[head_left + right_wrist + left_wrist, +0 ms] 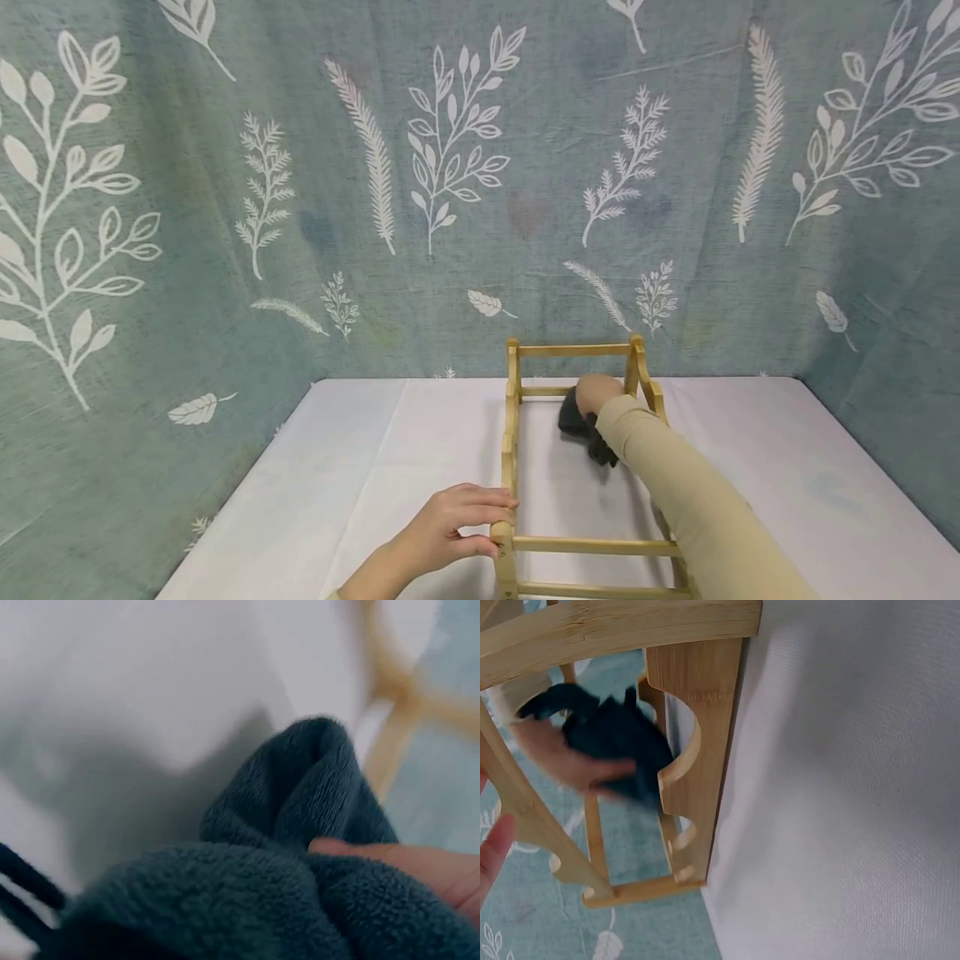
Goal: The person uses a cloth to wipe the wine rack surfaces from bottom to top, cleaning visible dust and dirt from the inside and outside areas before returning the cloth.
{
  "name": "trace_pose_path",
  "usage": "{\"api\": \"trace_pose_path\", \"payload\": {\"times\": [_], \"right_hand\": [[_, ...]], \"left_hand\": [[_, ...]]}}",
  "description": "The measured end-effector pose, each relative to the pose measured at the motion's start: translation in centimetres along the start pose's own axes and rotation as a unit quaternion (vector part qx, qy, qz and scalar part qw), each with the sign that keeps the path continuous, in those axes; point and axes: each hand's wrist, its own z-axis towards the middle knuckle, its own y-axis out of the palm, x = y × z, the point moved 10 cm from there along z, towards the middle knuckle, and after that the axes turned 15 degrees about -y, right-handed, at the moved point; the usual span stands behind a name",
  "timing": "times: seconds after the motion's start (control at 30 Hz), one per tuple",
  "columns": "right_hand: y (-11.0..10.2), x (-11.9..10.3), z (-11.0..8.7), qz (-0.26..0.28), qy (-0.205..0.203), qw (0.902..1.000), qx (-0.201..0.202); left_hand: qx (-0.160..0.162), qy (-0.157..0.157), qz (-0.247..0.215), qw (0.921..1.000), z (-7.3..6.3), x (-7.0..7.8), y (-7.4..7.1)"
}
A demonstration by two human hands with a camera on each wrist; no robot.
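A light wooden rack (596,547) with scalloped side rails stands lengthwise in front of me. My left hand (457,529) grips the near end of its left rail, thumb on the near post and fingers over the top. Inside the frame, toward the far right, my right hand (596,392) holds a dark teal cloth (576,417). The cloth is bunched and fuzzy in the right wrist view, with a thumb (397,859) pressed on it and a thin dark loop (30,889) at its left. Most of the right hand's fingers are hidden by the cloth.
The rack stands on a white-covered table (405,450). A green-grey curtain (480,275) with white leaf prints hangs behind the table and along both sides. My right sleeve (697,492) crosses over the rack's right rail.
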Motion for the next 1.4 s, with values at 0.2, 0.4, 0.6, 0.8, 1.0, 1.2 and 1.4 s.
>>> {"api": "trace_pose_path", "payload": {"times": [0.2, 0.4, 0.6, 0.8, 1.0, 1.2, 1.4], "right_hand": [[0.1, -6.5, 2.0, 0.051, -0.133, 0.9895, 0.025], [1.7, -5.6, 2.8, 0.001, -0.155, 0.9842, 0.086], [2.2, -1.7, 2.3, -0.029, -0.135, 0.987, 0.081], [1.4, 1.9, 0.8, -0.088, -0.069, 0.9928, 0.042], [0.8, 3.9, 0.0, -0.103, 0.027, 0.9933, 0.045], [1.0, 4.1, 0.3, -0.053, 0.02, 0.9974, 0.045], [0.3, 0.0, 1.0, 0.003, -0.15, 0.9862, 0.069]], "left_hand": [[-0.001, -0.016, -0.006, 0.9999, -0.1, 0.0, -0.3], [-0.004, -0.018, -0.009, 0.9998, 0.0, 0.1, -0.3], [-0.005, -0.017, -0.007, 0.9998, 0.0, 0.1, -0.1], [-0.004, -0.012, -0.003, 0.9999, -0.1, 0.1, -0.1], [-0.002, -0.012, -0.002, 0.9999, 0.0, 0.3, -0.3], [0.002, -0.005, 0.005, 1.0, 0.0, 0.3, -0.4], [0.003, -0.01, -0.001, 0.9999, 0.0, 0.3, -0.5]]}}
